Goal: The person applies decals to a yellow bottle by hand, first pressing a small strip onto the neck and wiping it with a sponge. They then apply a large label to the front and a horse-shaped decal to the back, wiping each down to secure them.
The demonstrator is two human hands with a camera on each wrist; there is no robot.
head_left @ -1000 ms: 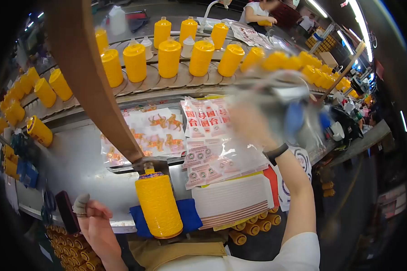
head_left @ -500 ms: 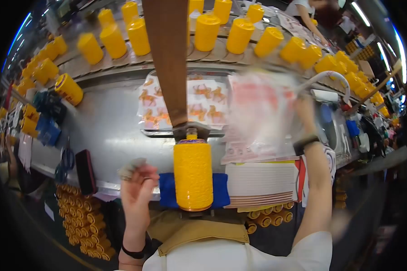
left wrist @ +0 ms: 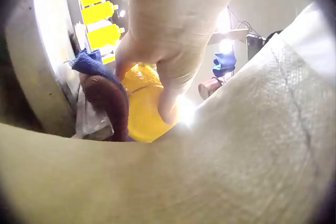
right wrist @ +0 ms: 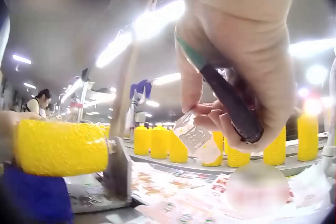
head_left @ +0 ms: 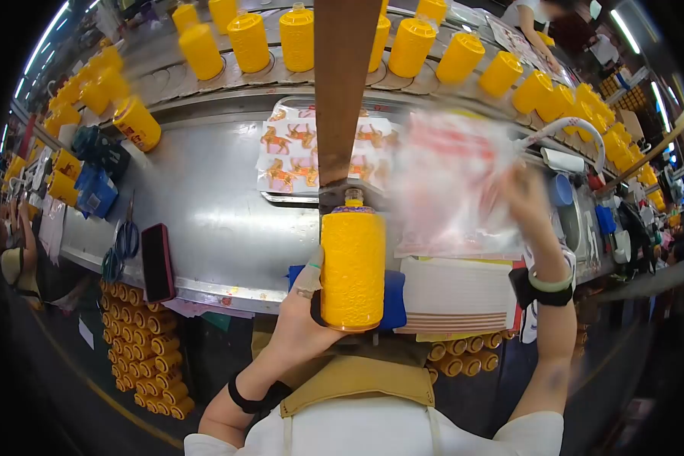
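Yellow, bumpy, perhaps glazed bottle (head_left: 353,270) touches left hand (head_left: 298,318).

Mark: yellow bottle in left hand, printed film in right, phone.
Yellow bottle (head_left: 353,270): head view, middle of its body.
Printed film (right wrist: 196,138): right wrist view, on its printed character.
Phone (head_left: 157,262): head view, middle of its dark screen.

- The near bottle (head_left: 353,266) lies over a cloth (head_left: 394,300), its neck at a post's (head_left: 342,91) foot.
- Left of it, on the surface (head_left: 197,182): a phone (head_left: 158,262) beside scissors (head_left: 127,239).
- Behind it: sticker sheets (head_left: 289,156) on a tray (head_left: 290,200), then a conveyor (head_left: 266,78) bearing other bottles (head_left: 412,47).
- Right of it: a paper stack (head_left: 463,296), label sheets (head_left: 448,197) just behind.
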